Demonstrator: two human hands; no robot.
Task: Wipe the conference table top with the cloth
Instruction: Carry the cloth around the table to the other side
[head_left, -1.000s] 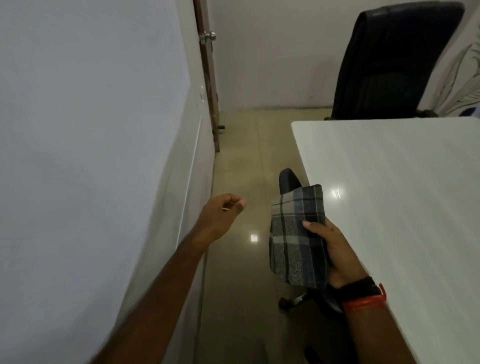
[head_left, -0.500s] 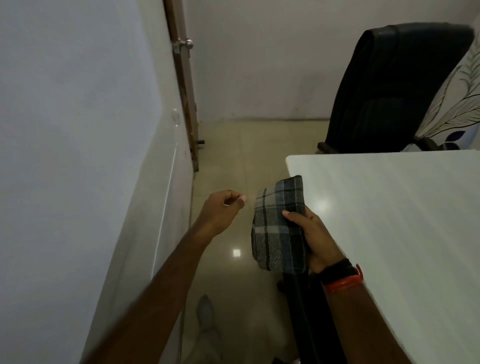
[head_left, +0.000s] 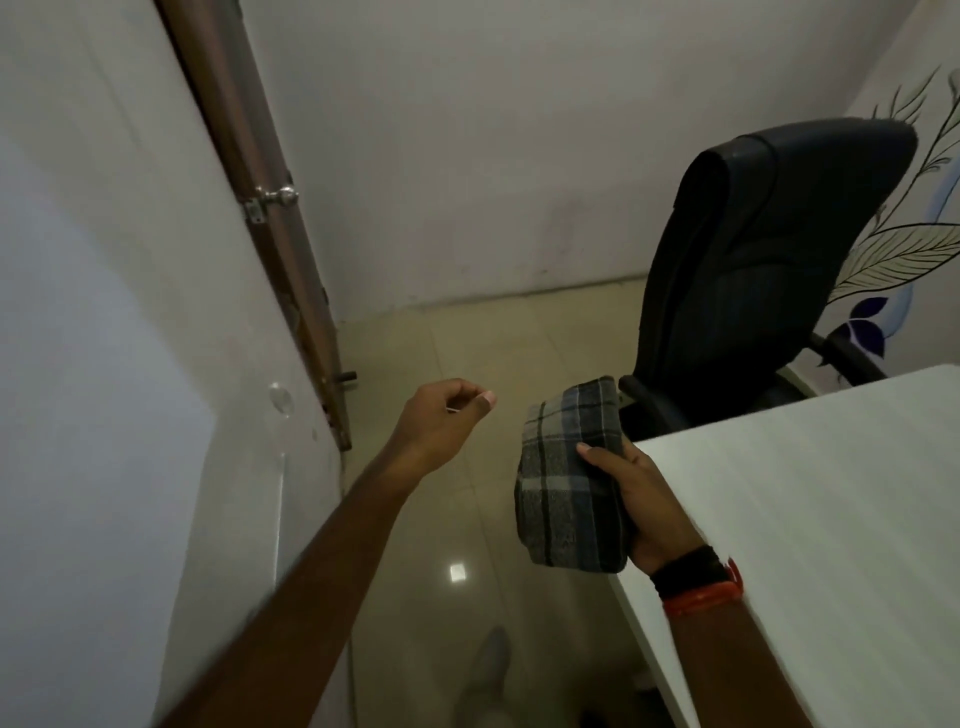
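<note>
The cloth (head_left: 566, 483) at the table top's (head_left: 831, 519) corner was a fuzzy woven plaid; the table top looked smooth, white and faintly grained, with a dull sheen. Left of it the floor tiles (head_left: 467, 353) were glossy. Behind it the chair (head_left: 769, 249) wore smooth black leather-like upholstery, and farther left the brown wooden door (head_left: 244, 130) carried a shiny metal knob (head_left: 283, 196).

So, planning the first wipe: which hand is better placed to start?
Right: the right hand grips the cloth beside the table corner; the left hand holds no cloth, farther from it.
</note>
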